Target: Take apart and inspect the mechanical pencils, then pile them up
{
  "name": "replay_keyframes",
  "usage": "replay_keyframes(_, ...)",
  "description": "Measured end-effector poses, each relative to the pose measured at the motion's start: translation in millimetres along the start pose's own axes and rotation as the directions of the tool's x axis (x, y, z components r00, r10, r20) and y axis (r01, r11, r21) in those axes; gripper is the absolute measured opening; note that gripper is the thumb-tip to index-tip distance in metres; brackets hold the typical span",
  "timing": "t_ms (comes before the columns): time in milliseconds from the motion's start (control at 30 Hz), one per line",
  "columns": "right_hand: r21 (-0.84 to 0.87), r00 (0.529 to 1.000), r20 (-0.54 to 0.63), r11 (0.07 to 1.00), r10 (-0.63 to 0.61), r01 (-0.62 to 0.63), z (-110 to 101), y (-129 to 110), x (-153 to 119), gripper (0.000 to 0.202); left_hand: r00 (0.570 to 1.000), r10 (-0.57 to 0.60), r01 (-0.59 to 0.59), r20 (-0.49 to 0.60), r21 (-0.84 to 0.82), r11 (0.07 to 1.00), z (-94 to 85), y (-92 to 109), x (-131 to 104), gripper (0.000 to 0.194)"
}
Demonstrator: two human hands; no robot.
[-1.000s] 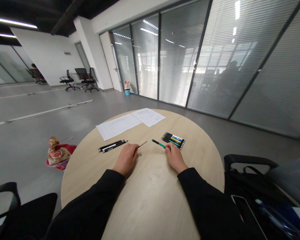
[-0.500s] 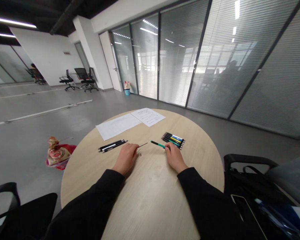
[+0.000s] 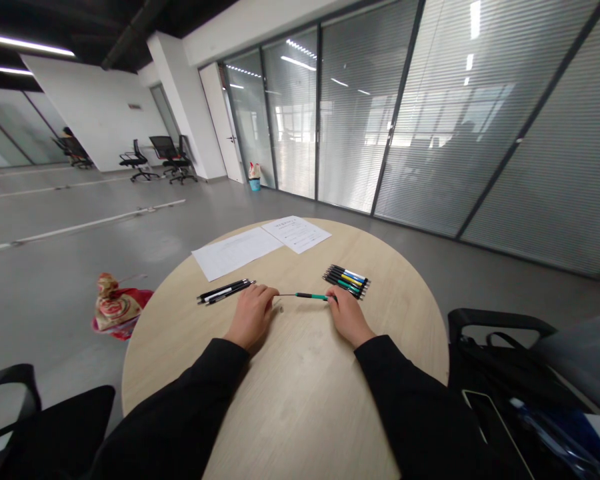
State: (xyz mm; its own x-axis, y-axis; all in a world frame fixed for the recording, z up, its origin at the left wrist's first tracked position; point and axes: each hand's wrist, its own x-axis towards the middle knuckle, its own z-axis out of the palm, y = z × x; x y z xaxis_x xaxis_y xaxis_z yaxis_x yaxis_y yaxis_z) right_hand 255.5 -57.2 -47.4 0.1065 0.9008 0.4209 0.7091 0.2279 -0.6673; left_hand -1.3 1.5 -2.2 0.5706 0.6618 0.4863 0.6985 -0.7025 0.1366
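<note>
My left hand point(image 3: 253, 313) is closed, pinching a thin dark pen refill point(image 3: 286, 295) that points to the right. Between the fingers and thumb of my right hand point(image 3: 349, 313) is a green pen barrel point(image 3: 317, 297) with a black grip, held level above the table. The refill's free end meets the grip end of the barrel; whether it is inside cannot be made out. Just right of my left hand lies a tiny piece point(image 3: 281, 309), too small to name. Several black pens point(image 3: 225, 292) lie beyond my left hand. A row of coloured pens point(image 3: 347, 280) lies beyond my right hand.
Two paper sheets point(image 3: 237, 252) lie at the far side of the round wooden table point(image 3: 300, 400). Black chairs stand at the left point(image 3: 55, 427) and right point(image 3: 495, 319); a phone point(image 3: 495, 427) lies at the right. A patterned red bag point(image 3: 120, 307) is on the floor at left.
My right hand has shifted slightly left and levelled the green barrel. The gap between refill and barrel has closed, and the two now line up. My left hand has hardly moved.
</note>
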Motion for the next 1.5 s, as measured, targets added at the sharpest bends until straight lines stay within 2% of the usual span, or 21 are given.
replay_keyframes(267,0.038,0.997,0.038,0.997,-0.062,0.060,4.4,-6.7,-2.4,0.014,0.995,0.102,-0.103,-0.013,-0.156,0.982,8.0,12.8,-2.3,0.020)
replay_keyframes(433,0.059,0.994,0.067,0.994,-0.091,0.088,5.1,-9.5,-3.8,0.013,0.991,0.128,-0.133,-0.037,-0.166,0.977,10.7,16.5,-3.5,0.019)
replay_keyframes(667,0.086,0.997,0.042,0.995,-0.061,0.057,6.5,-6.6,-3.7,0.013,0.997,0.048,-0.053,-0.052,-0.086,0.995,8.7,14.5,-4.5,0.021)
replay_keyframes(900,0.086,0.998,0.014,0.995,-0.055,0.053,6.6,-3.2,-3.0,0.014,0.996,-0.066,0.056,-0.063,-0.143,0.988,7.5,11.5,-4.1,0.014)
replay_keyframes(1300,0.084,0.998,0.035,0.995,-0.058,0.054,4.7,-8.1,-3.6,0.012,1.000,-0.012,0.010,-0.006,-0.266,0.964,4.5,14.2,-2.1,0.018)
replay_keyframes(1500,0.073,0.988,0.090,0.990,-0.124,0.117,5.9,-5.8,-2.8,0.018,1.000,-0.016,0.016,0.004,-0.317,0.948,3.7,15.8,-1.4,0.019)
